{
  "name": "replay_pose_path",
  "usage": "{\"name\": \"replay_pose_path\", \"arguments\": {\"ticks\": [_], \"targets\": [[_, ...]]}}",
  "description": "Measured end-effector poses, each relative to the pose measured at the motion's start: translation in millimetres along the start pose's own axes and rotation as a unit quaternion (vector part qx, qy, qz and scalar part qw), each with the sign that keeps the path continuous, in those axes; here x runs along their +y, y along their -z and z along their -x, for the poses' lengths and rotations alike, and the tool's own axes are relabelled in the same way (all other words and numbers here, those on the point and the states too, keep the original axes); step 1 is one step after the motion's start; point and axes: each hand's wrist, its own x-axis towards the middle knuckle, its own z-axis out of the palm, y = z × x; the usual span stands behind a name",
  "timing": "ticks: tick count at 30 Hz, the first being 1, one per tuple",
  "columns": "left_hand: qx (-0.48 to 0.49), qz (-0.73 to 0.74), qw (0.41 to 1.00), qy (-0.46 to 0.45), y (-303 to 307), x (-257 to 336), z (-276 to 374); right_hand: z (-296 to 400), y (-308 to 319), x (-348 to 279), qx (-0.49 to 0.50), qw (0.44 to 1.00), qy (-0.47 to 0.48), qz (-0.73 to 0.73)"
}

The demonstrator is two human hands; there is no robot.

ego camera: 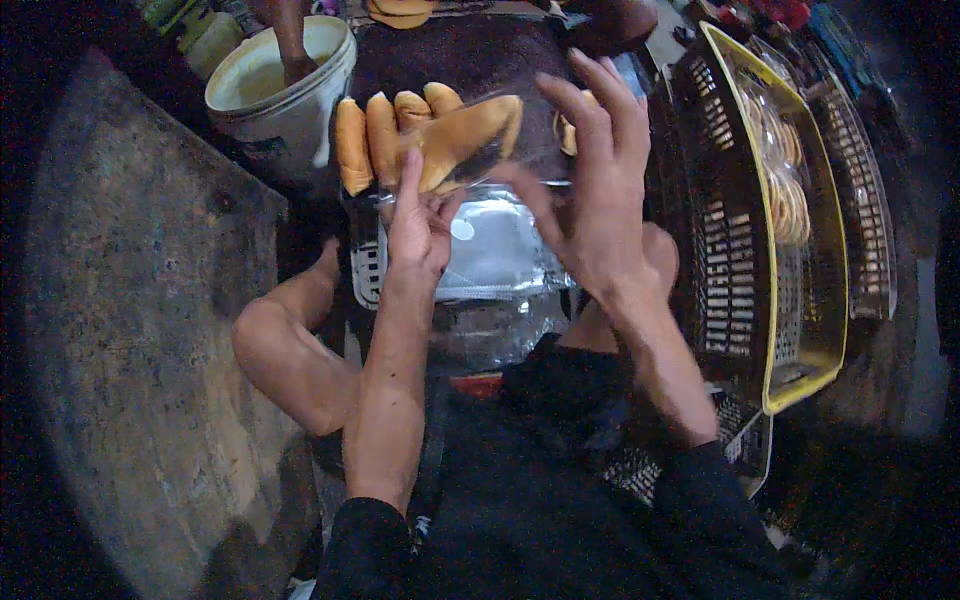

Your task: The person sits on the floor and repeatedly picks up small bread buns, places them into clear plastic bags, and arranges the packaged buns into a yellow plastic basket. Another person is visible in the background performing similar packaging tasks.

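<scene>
My left hand (420,225) grips a clear plastic bag with elongated bread pieces (465,139) in it, thumb on the near side. To its right my right hand (600,157) is raised with its fingers spread, slightly blurred; I see nothing held in it. Several golden bread rolls (352,146) lie side by side on the dark table, behind and left of the bag. Below my hands a stack of clear plastic bags (495,255) lies on a light plastic basket (366,274). Another bread piece (568,133) is partly hidden behind my right hand.
At the upper left stands a white plastic bucket (259,112) with another person's hand (298,69) in it. A yellow-rimmed crate (806,390) on the right holds bagged round baked goods (784,187). A wooden board (165,300) stands at the left. More bread (401,11) lies at the far edge.
</scene>
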Motion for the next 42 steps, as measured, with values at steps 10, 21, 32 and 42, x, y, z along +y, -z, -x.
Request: {"name": "replay_pose_path", "arguments": {"ticks": [10, 21, 32, 42], "targets": [[-0.253, -0.787, 0.562, 0.015, 27.0, -17.1, -18.5, -41.8, 181.6, 139.0, -0.088, 0.983, -0.027, 0.162], [-0.263, -0.722, 0.639, 0.038, 45.1, -23.3, -6.2, -61.1, 110.0, 218.8, -0.243, 0.948, -0.077, 0.189], [-0.105, -0.169, 0.972, 0.127, 15.6, 4.8, 10.6, 50.5, -34.2, 46.2, -0.12, 0.73, -0.399, -0.542], [0.135, -0.152, 0.962, -0.181, 40.4, 19.2, -30.6, 45.0, -98.8, 24.3, -0.039, 0.694, -0.494, -0.521]]}}
